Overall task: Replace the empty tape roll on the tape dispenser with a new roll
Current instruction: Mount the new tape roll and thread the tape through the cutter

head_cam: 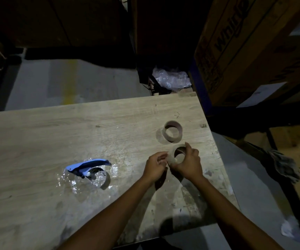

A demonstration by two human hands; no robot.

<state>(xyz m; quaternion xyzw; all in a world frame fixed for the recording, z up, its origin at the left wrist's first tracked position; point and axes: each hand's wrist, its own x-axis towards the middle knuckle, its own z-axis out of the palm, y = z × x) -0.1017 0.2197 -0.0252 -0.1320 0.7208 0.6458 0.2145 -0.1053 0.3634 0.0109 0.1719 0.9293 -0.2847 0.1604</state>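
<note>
Mid-task: new roll [177,156] held in both hands' grip, right hand [189,164] clasping, left hand [154,166] picking its edge, right-centre of frame; dispenser [89,168] lower-left on table [37,138], not yet loaded.

Only one view here, a wide-angle cam worn on the person's head. It looked forward and steeply down onto the table [37,141], so the top filled most of the lower frame and its far edge ran across the middle. Both forearms came in from the bottom edge, and the hands sat close, a bit right of center. Past the table it caught floor [55,82] and, upper right, a box [244,51]. The edges bent from the lens.
</note>
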